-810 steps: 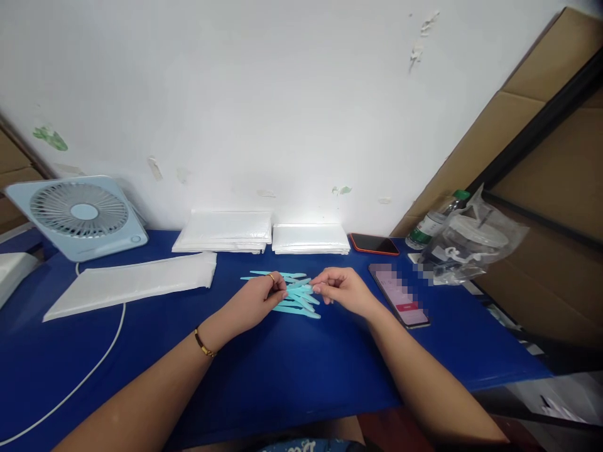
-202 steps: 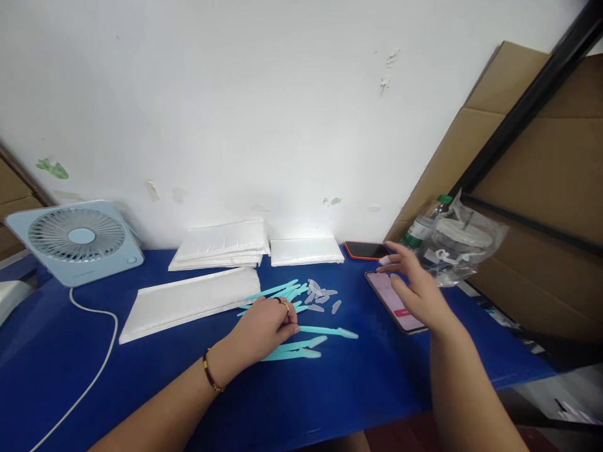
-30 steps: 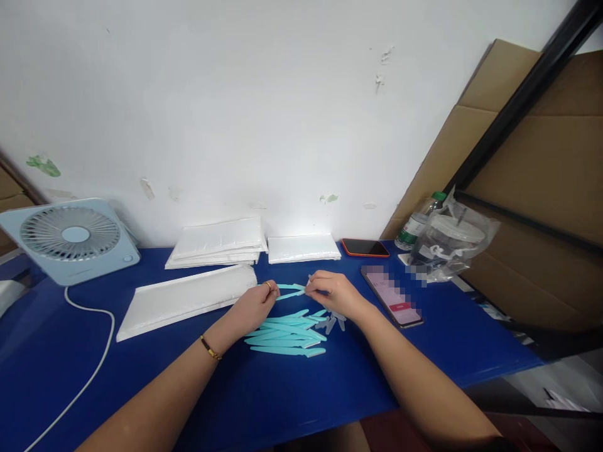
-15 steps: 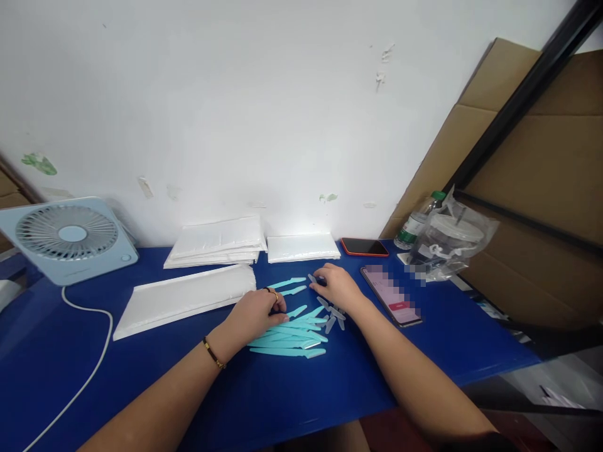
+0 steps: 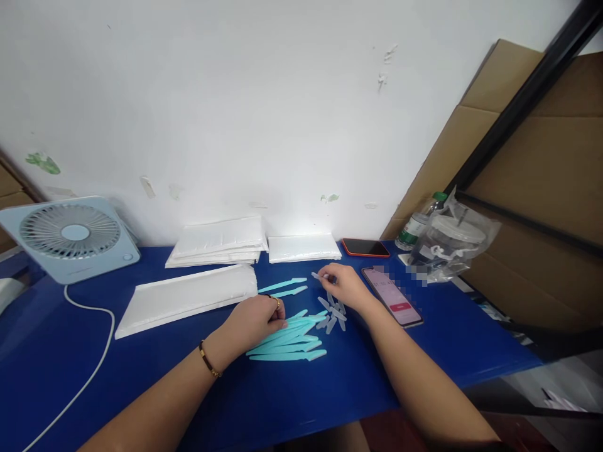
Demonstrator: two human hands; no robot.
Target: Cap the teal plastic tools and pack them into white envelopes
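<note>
My left hand (image 5: 257, 321), with a ring and bracelet, is closed at the upper left of a pile of turquoise eyebrow razors (image 5: 287, 344). Its thumb and fingers pinch at a razor handle, partly hidden by the hand. Two more eyebrow razors (image 5: 289, 292) lie apart, just beyond that hand. Farther right, my right hand (image 5: 343, 285) pinches a small translucent blade cap (image 5: 316, 275) between thumb and fingertips. Several loose blade caps (image 5: 335, 314) are scattered below it, beside the razors' blade ends.
White padded sleeves (image 5: 188, 298) and stacks of them (image 5: 217, 238) lie behind my left hand. A light blue fan (image 5: 75, 235) stands at left. To the right are a lit phone (image 5: 396, 298), a red-edged phone (image 5: 365, 247), a bottle (image 5: 414, 229) and a bagged cup (image 5: 452, 242).
The razors in the pile have shifted slightly under my left hand. My right hand has moved a little right, with the cap showing at its fingertips.
</note>
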